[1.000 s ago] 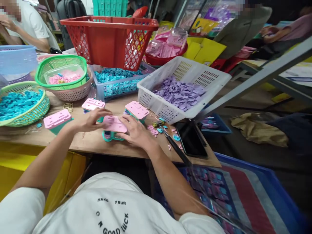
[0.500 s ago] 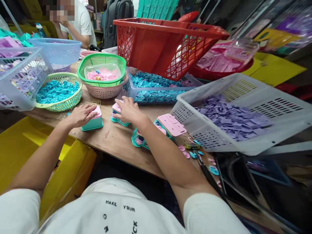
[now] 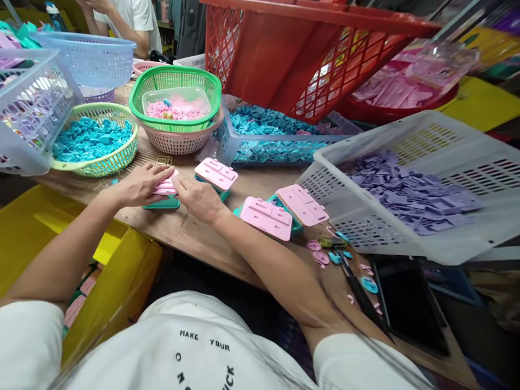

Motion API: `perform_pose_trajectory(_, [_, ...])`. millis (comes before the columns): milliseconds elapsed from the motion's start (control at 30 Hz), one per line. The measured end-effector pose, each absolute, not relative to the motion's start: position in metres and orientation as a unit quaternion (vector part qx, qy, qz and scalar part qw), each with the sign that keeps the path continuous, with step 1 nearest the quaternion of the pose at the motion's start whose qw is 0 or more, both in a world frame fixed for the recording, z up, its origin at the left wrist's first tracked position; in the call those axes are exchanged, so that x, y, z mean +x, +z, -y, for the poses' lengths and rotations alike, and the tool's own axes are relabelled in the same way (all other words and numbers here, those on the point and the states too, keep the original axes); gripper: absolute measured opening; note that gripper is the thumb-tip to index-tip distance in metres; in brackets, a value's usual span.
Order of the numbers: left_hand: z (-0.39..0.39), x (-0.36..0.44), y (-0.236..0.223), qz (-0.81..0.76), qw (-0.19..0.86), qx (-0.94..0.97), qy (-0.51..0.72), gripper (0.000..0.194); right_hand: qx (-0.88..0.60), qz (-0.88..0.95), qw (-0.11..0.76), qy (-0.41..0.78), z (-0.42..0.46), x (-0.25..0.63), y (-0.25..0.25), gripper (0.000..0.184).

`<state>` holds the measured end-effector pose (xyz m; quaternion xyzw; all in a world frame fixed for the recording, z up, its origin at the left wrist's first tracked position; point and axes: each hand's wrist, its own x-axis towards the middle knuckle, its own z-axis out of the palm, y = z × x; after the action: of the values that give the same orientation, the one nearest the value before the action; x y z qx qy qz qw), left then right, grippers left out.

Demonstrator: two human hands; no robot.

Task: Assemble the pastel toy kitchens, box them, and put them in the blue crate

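Note:
My left hand (image 3: pixel 140 184) lies curled over the top of a pink-lidded toy case (image 3: pixel 166 188) with a teal base, which rests on the wooden table (image 3: pixel 203 238). On the case's right side my right hand (image 3: pixel 199 197) grips it with thumb and fingers. Three more pink-lidded cases sit to the right: one just behind my right hand (image 3: pixel 216 173), one by my forearm (image 3: pixel 266 218), and one further right (image 3: pixel 303 205).
A green basket of teal parts (image 3: pixel 95 162), a green basket (image 3: pixel 174 81) stacked in a pink one, a blue tray (image 3: pixel 264 154), a red basket (image 3: pixel 309 59) and a white basket of purple parts (image 3: pixel 406 230) ring the table. A screwdriver (image 3: pixel 357 281), small loose parts and a dark tablet (image 3: pixel 410 303) lie at right. Another person sits at the back left (image 3: pixel 125 21).
The view has swung left. My hands left the middle case, which now lies closed; my right hand has come off a second case and joined the left on the leftmost one.

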<state>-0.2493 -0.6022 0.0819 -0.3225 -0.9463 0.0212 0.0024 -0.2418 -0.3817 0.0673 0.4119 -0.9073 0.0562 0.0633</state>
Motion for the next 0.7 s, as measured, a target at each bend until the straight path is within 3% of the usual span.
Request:
perform_pose_trajectory(267, [0.603, -0.251, 0.066, 0.953, 0.072, -0.296, -0.005, 0.083, 0.390, 0.914, 0.072, 0.086, 0.382, -0.233, 0.066, 0.050])
perform_pose_trajectory(500, [0.610, -0.217, 0.047, 0.949, 0.221, -0.100, -0.200, 0.113, 0.299, 0.871, 0.090, 0.379, 0.390, -0.247, 0.055, 0.055])
perform_pose_trajectory(700, [0.606, -0.207, 0.035, 0.925, 0.133, 0.059, -0.350, 0.096, 0.200, 0.823, -0.036, 0.531, 0.395, -0.233, 0.061, 0.064])
